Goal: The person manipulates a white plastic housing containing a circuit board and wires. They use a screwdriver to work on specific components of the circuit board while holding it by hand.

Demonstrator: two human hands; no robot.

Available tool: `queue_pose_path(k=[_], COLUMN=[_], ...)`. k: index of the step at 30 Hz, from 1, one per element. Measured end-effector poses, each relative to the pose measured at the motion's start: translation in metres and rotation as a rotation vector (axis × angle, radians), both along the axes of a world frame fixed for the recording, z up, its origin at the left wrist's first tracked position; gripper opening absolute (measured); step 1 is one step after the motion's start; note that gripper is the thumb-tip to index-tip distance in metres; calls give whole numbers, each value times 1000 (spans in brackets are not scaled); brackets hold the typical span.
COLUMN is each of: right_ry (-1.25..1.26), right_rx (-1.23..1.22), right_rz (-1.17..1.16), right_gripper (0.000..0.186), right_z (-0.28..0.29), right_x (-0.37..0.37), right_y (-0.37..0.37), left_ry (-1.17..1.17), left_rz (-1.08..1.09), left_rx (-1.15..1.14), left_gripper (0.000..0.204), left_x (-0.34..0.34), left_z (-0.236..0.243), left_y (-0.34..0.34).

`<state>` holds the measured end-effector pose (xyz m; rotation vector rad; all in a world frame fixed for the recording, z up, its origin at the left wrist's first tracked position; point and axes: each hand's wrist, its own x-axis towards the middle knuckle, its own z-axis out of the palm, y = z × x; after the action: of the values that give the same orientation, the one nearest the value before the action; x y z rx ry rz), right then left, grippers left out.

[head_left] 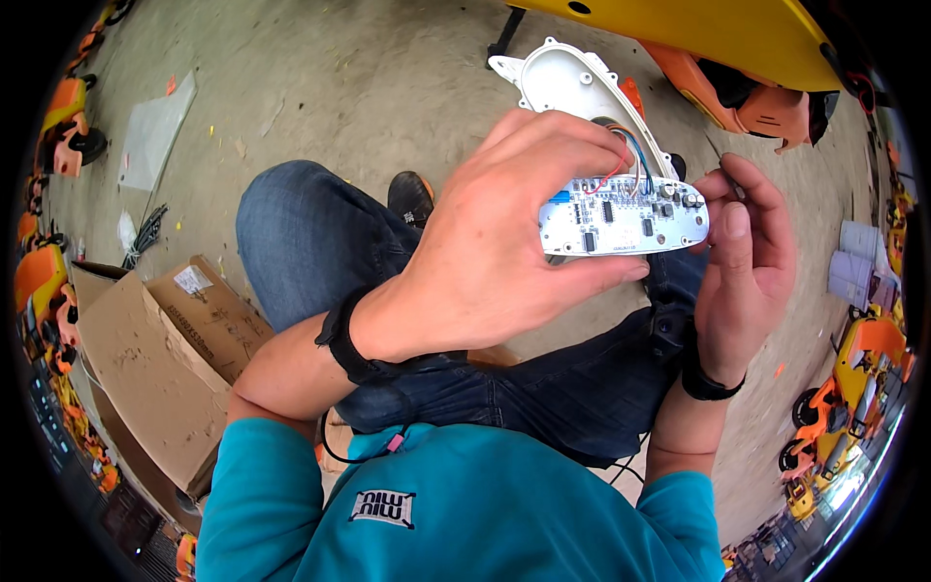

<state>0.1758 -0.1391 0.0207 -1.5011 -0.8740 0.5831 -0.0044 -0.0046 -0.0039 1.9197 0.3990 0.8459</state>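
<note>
My left hand grips a white circuit board with rounded ends, fingers along its far edge and thumb along its near edge. Small chips and round components face up on it. Thin coloured wires loop from the board's far edge toward a white plastic housing, which lies behind it, hollow side up. By the board's right end is my right hand, its fingers curled and thumb bent inward. Something thin and dark shows at those fingertips, too small to name.
An opened cardboard box stands at the left, with a bundle of dark cable beyond it. A large yellow panel overhangs the far right, above an orange ride-on body. More yellow-orange vehicles line the right side.
</note>
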Motion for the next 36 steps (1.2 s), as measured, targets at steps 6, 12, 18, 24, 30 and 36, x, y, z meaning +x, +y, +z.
queue_pose_path(k=[6, 12, 18, 24, 30, 36], right_ry=[14, 3, 5, 37, 60, 99], right_rx=[-52, -31, 17, 21, 41, 64], right_rz=[54, 70, 120, 152, 172, 181], right_gripper=[38, 40, 50, 60, 61, 58], right_z=[-2, -2, -4, -3, -3, -3], right_x=[0, -1, 0, 0, -1, -2], right_y=[0, 1, 0, -2, -2, -1], left_ry=[28, 25, 22, 34, 37, 29], left_rz=[-7, -20, -67, -113, -109, -100], left_rx=[-18, -103, -227, -414, -468, -342], left_gripper=[57, 55, 55, 52, 52, 53], left_x=[-2, -3, -4, -6, -5, -6], left_z=[2, 4, 3, 6, 7, 6], left_y=[2, 1, 3, 4, 2, 5])
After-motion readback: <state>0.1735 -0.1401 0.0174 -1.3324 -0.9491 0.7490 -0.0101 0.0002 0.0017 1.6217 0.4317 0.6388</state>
